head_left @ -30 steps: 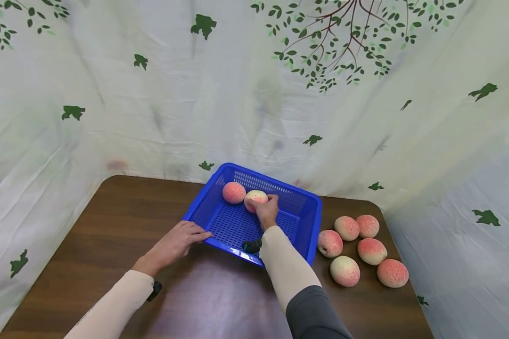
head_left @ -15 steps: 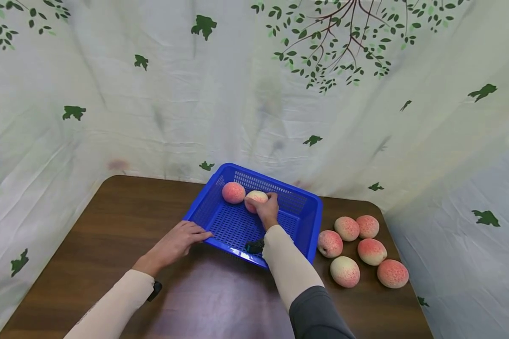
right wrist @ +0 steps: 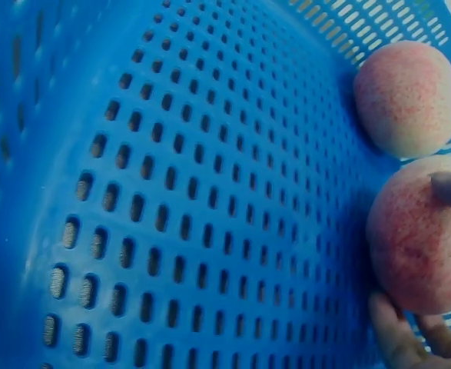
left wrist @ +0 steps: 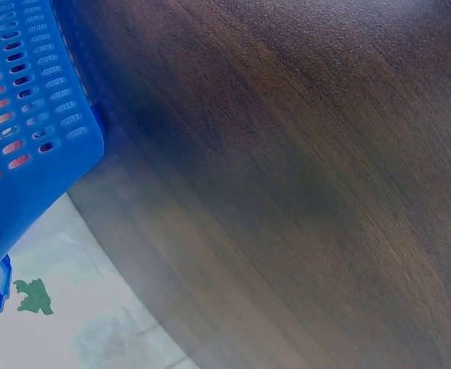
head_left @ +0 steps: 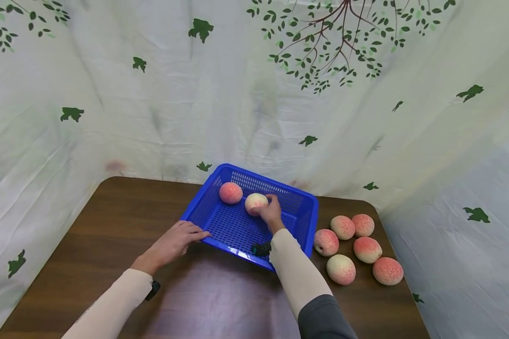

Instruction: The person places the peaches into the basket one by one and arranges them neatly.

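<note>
A blue perforated plastic basket (head_left: 304, 230) stands near the table's back edge. My right hand (head_left: 272, 214) reaches in and holds a pale pink peach (head_left: 255, 203). In the right wrist view, the thumb touches one side of that peach (right wrist: 421, 238) and fingers are round the other. A redder peach (head_left: 231, 193) lies in the basket just left of it, with a small gap in the head view. My left hand (head_left: 180, 240) rests on the basket's front-left corner, its visible fingers fairly straight over the rim; its underside is hidden.
Several more peaches (head_left: 366, 250) lie loose on the brown table (head_left: 123, 226), right of the basket. A pale cloth (head_left: 169, 94) printed with leaves hangs behind and at the sides. The table's right edge runs close to the outermost peaches.
The held peach has shifted slightly right and toward me with my right hand, parting from the other peach. My left hand stays on the rim. The head view has turned slightly right.
</note>
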Motion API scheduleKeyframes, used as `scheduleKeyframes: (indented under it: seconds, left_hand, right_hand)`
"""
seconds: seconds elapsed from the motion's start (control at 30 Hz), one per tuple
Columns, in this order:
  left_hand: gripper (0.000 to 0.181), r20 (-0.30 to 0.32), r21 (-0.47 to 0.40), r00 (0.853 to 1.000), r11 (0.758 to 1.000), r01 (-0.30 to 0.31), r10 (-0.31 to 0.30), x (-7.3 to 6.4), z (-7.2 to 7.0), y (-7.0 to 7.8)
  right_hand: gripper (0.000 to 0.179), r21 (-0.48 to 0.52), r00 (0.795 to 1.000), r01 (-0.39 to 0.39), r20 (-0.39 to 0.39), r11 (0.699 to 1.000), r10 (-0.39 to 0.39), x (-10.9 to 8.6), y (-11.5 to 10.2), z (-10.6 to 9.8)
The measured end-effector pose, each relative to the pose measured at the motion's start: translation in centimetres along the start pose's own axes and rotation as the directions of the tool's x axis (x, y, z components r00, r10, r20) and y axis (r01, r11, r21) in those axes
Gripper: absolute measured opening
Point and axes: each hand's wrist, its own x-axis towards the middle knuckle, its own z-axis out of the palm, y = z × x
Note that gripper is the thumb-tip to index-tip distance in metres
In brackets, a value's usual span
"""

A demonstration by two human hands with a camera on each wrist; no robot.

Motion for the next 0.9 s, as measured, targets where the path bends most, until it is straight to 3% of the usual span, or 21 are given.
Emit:
scheduleKeyframes:
  seconds: [0.47,0.9]
  left_hand:
    - [0.042,-0.003,0.006,1.0,1.0,0.002,-0.002,-0.1,-0.2,0.1]
    - [0.04,0.022,-0.006,0.999,1.0,0.028,-0.028,-0.1,-0.2,0.1]
  right_hand:
    - [0.069,-0.009,0.999,0.035,-0.036,0.999,-0.036,0.0,0.5,1.1]
    - [0.071,0.017,0.999,0.038,0.033,0.999,-0.038,0.4,0.6,1.0]
